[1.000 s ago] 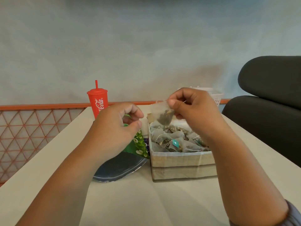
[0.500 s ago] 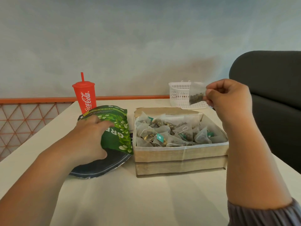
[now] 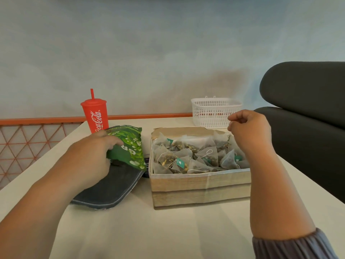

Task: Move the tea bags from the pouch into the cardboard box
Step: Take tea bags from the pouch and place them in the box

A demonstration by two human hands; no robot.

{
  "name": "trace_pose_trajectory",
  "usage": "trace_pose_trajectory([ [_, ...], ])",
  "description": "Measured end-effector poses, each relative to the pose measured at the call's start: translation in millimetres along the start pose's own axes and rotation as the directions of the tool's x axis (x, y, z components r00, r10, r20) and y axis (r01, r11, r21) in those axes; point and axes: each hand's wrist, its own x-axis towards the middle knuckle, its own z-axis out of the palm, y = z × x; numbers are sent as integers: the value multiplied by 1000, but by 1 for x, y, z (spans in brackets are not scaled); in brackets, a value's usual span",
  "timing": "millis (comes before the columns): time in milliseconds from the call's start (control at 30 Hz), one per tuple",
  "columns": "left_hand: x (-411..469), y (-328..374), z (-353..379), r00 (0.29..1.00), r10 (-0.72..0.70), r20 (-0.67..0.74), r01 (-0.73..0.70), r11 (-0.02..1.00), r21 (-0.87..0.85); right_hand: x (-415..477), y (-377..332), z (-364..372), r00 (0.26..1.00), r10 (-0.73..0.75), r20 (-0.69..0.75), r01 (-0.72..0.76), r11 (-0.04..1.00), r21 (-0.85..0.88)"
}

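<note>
- The tea bags (image 3: 194, 156), see-through pyramid sachets with strings and small teal tags, lie heaped inside the cardboard box (image 3: 199, 186) and fill it nearly to the rim.
- The box stands open-topped on the pale table (image 3: 168, 230), with its far flap torn and upright.
- The right hand (image 3: 250, 129) hovers over the box's far right corner, clear of the heap. Its fingers are curled in, the thumb sits close under the forefinger, and nothing shows between them.
- The green pouch (image 3: 130, 146), printed with leaves, lies just beside the box's left wall with its upper part folded over.
- The left hand (image 3: 89, 157) grips the pouch on the side away from the box, with its fingers curled over the pouch's edge. The thumb is hidden.
- A dark flat thing (image 3: 112, 189) lies under that hand and reaches toward the box's near left corner. I cannot tell whether it is part of the pouch.
- A red Coca-Cola cup (image 3: 95, 114) with a lid and straw stands beyond the pouch, to the far left of the box.
- A white plastic basket (image 3: 214, 111) stands behind the box's far right corner, near the table's back edge.
- A dark upholstered seat (image 3: 308, 113) is to the right of the box, off the table.
- An orange rail (image 3: 37, 121) with lattice below it runs off to the left, behind the box.
</note>
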Motion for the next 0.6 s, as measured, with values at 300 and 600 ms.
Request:
trace_pose_trajectory([
  [300, 0, -1, -24, 887, 93, -453, -177, 973, -147, -32, -51, 19, 934, -260, 244, 238, 964, 114],
  [600, -6, 3, -40, 825, 146, -546, -273, 949, -158, -88, -96, 45, 674, -535, 510, 469, 843, 264],
])
